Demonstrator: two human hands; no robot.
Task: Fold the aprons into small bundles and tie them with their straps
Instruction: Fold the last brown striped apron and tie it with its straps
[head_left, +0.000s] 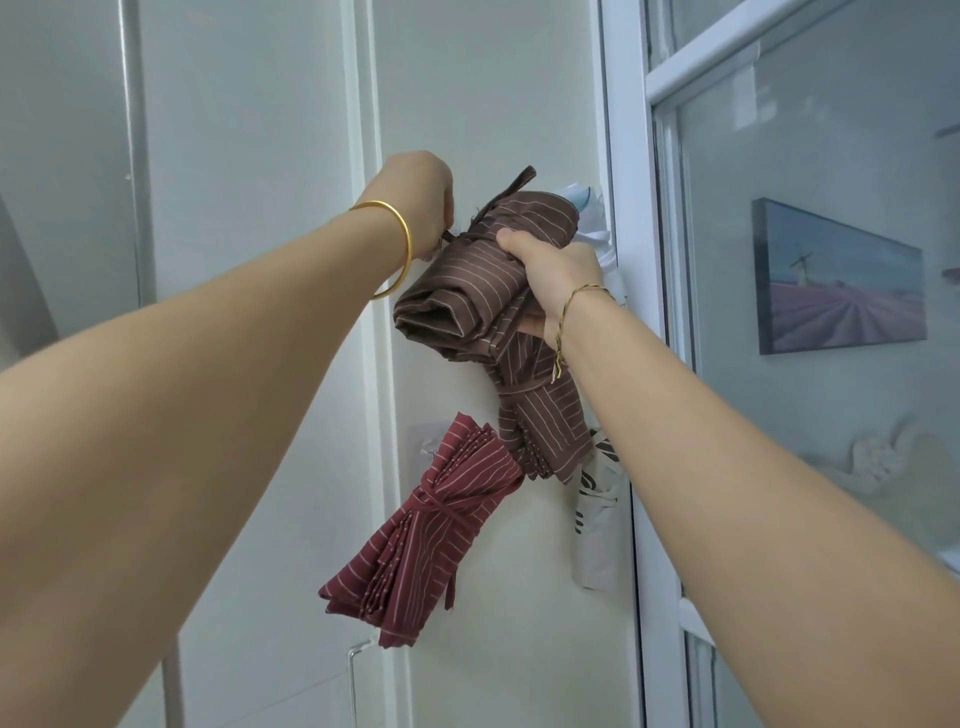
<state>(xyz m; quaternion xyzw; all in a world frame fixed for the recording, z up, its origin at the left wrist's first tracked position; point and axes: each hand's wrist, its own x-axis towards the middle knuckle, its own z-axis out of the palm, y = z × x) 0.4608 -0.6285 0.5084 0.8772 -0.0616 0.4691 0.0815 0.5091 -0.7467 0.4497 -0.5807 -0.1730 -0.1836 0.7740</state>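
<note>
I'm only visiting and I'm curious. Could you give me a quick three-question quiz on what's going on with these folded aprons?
1. True or false: the red bundle is tied round its middle.
2. Which hand grips the body of the top brown bundle? A) left hand B) right hand
3. How many brown striped bundles are in view?

Key
1. True.
2. B. The left hand pinches its strap at the end.
3. Two. The lower brown bundle sits just below the held one.

White item (592, 236) partly behind brown apron (467, 275)
</note>
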